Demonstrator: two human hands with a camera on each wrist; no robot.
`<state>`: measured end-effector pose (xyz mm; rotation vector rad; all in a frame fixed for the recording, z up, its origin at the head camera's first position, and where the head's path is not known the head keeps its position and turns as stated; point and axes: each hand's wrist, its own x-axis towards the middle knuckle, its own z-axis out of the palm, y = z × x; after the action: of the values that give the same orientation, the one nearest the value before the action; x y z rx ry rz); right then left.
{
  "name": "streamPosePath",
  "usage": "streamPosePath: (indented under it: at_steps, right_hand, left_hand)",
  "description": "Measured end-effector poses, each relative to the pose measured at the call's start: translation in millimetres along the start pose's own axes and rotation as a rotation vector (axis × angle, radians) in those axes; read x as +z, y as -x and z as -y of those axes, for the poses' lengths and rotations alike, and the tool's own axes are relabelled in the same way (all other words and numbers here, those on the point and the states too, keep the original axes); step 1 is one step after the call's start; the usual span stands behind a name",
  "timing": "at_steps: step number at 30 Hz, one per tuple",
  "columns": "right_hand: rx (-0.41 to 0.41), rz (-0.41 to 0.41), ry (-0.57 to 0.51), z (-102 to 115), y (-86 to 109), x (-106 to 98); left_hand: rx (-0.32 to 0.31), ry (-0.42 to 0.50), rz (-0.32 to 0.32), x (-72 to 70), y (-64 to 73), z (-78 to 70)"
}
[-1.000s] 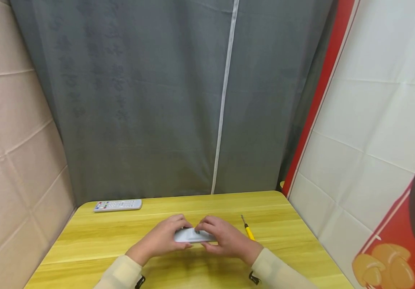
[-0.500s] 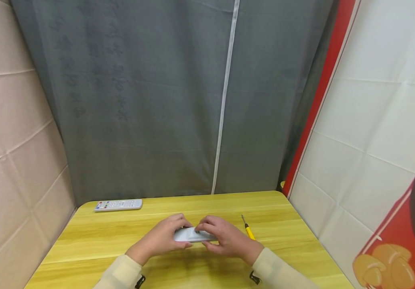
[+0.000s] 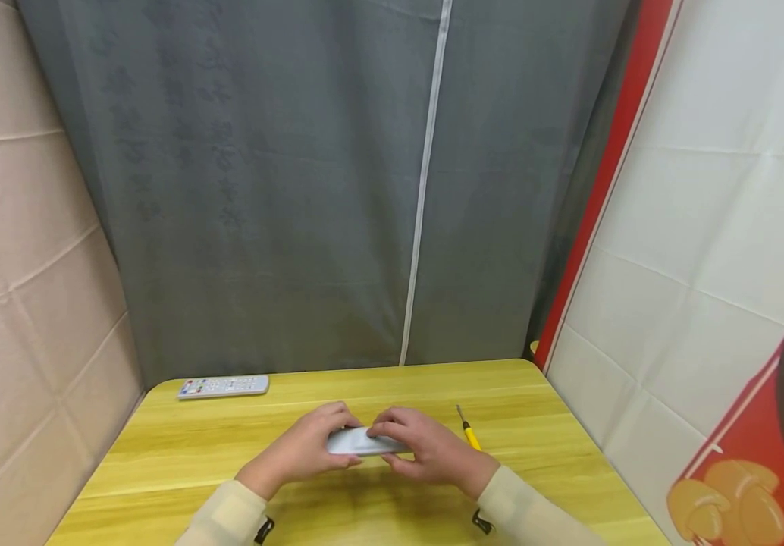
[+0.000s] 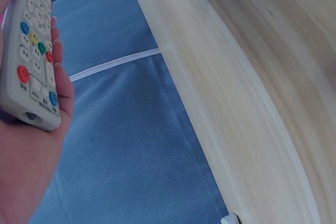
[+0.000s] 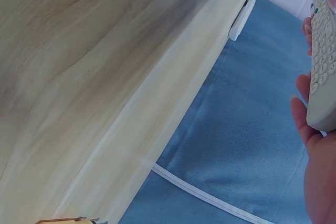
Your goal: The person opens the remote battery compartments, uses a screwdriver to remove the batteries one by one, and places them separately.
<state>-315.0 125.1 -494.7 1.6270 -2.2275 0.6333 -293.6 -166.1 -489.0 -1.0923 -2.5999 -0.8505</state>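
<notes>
Almost nothing moves since earlier frame; we see remote already lifted, left hand and right hand gripping it, screwdriver untouched.

I note one pale grey remote, one end in the left hand, the other in the right hand; smooth back faces the head camera, coloured buttons face the wrist cameras.

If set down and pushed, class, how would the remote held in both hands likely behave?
The remote is probably stiff: it looks straight and hard-cased. Its flat slab shape suggests sliding, not rolling. Smooth-looking sides may make it slippery.
</notes>
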Motion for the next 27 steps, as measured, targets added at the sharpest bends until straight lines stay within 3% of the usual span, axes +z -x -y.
streamPosePath:
  at_steps: [20, 27]
  right_hand:
    - [-0.088, 0.005, 0.074, -1.9, 4.5, -3.2]
    - [-0.049, 0.021, 0.034, 0.5, 4.2, -5.0]
  left_hand:
    - [0.012, 0.001, -0.003, -3.7, 0.6, -3.5]
    - [0.017, 0.006, 0.000, -5.1, 0.6, -3.1]
